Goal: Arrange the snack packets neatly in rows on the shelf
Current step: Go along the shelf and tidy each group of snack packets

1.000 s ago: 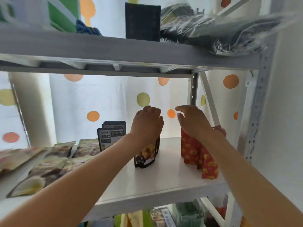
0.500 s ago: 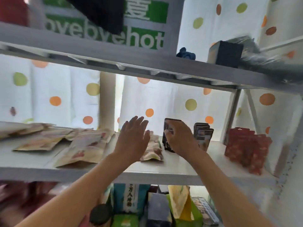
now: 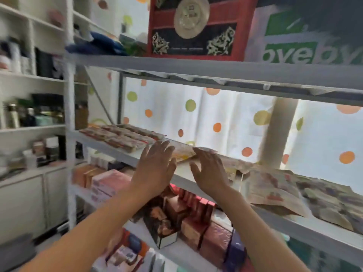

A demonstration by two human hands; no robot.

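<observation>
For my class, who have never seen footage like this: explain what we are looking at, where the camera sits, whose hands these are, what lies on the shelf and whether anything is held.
There is no machine here. A person wears one wide-angle camera on the head, so you see their own two arms reaching forward. The left hand and the right hand are both open, fingers spread, at the front edge of the middle shelf. Neither holds anything. A yellowish packet lies flat just beyond the fingertips; blur hides whether they touch it. To the left lie neat rows of reddish packets; to the right, loose overlapping packets. The shelf below holds boxes. The picture is blurred.
</observation>
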